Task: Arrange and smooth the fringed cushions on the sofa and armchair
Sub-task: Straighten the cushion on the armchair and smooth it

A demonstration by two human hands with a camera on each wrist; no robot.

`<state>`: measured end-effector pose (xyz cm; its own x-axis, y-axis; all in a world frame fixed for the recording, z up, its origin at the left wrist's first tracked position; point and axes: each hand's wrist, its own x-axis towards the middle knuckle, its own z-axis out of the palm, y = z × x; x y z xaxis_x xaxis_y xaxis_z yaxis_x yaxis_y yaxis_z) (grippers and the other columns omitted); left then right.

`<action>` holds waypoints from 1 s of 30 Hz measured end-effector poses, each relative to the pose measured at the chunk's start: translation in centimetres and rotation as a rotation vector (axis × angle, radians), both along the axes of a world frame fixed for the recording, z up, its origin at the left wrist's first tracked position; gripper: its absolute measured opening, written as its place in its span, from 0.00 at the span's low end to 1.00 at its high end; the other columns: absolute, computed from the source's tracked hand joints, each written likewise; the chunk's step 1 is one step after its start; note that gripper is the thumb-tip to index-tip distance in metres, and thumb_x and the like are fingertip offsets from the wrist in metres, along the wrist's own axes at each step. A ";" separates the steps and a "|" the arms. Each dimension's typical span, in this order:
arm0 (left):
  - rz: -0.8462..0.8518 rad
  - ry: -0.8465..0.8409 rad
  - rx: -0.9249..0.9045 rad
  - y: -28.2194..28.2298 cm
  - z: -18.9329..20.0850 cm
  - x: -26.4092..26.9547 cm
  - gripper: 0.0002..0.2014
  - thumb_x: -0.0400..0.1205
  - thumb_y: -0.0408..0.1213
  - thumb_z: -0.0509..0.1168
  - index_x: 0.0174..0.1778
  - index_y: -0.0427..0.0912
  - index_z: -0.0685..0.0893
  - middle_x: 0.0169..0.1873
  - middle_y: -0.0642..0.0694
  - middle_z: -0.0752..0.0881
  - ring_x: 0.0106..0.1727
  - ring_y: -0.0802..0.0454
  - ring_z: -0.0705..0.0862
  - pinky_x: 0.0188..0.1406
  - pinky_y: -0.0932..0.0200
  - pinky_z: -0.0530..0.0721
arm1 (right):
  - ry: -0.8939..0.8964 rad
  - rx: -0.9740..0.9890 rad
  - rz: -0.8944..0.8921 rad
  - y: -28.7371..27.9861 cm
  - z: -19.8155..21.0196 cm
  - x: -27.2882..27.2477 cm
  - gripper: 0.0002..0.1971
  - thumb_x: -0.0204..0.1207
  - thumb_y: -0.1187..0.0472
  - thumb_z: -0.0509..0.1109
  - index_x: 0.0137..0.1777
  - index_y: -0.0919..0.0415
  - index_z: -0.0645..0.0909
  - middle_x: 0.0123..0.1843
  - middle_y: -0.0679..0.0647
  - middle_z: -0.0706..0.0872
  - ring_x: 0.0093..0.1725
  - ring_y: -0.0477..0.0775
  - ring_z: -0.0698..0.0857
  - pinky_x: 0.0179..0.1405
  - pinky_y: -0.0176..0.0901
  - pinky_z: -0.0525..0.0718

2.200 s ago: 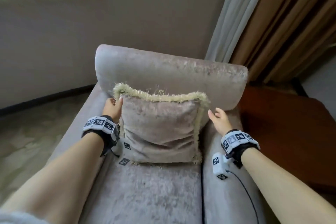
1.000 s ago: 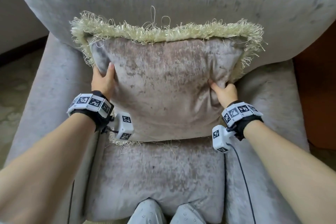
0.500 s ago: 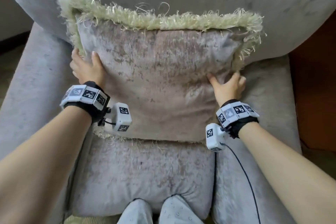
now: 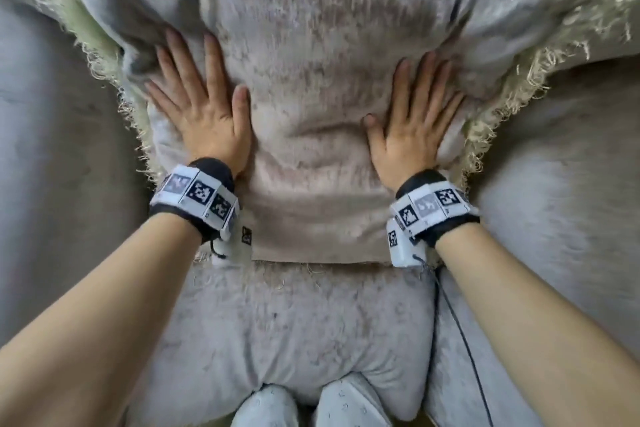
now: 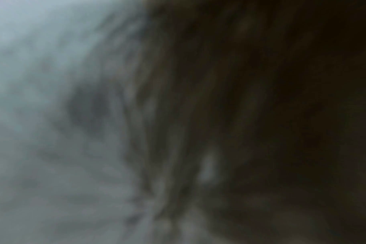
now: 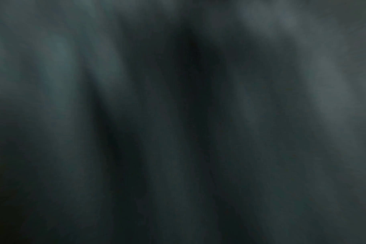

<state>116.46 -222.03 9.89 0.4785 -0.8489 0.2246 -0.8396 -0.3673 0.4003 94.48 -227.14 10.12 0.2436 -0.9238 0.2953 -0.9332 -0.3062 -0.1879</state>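
Both hands flat on the fringed cushion (image 4: 311,87), palms down, fingers straight and spread. Nothing gripped or pinched.

Left hand (image 4: 204,104): on the cushion's left half, fingers (image 4: 175,55) fanned up and outward, thumb pointing up toward the centre. Fabric bunches into a deep fold just above and outboard of its fingertips.

Right hand (image 4: 412,121): on the right half, a little lower than the left, fingers (image 4: 429,76) angled up and slightly outward, thumb toward the centre. Similar fold above its fingertips.

Between the two hands the velvet face bulges, with shallow horizontal creases across the middle. The cushion caves in under both palms.

Pale green-yellow fringe (image 4: 498,107) runs just outboard of each hand and across the top right, well above the right hand. Strands loose and ragged.

Cushion location: standing on the armchair (image 4: 561,184) seat, leaning back into the backrest; its bottom edge sits just below both wrists, touching the seat cushion (image 4: 304,329). Armrests lie outboard of each hand.

Marker wristbands (image 4: 195,196) on both wrists; a cable (image 4: 460,340) trails down from the right one.

Knees (image 4: 266,406) in light trousers press against the seat front, below and between the forearms.

Both wrist views: dark, blurred fabric only, no detail usable.
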 end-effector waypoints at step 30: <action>-0.269 -0.216 0.213 4.1 -1.2 -1.0 0.33 0.80 0.67 0.31 0.81 0.59 0.49 0.80 0.53 0.42 0.80 0.53 0.37 0.78 0.31 0.40 | 0.229 -0.080 0.175 1.2 -0.5 0.4 0.35 0.76 0.37 0.59 0.80 0.47 0.53 0.83 0.55 0.60 0.80 0.61 0.50 0.72 0.79 0.58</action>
<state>115.46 -217.91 8.66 0.1941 -0.9757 0.1015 -0.9734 -0.1787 0.1432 94.91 -225.94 9.64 0.4661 -0.8378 0.2844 -0.8801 -0.4718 0.0527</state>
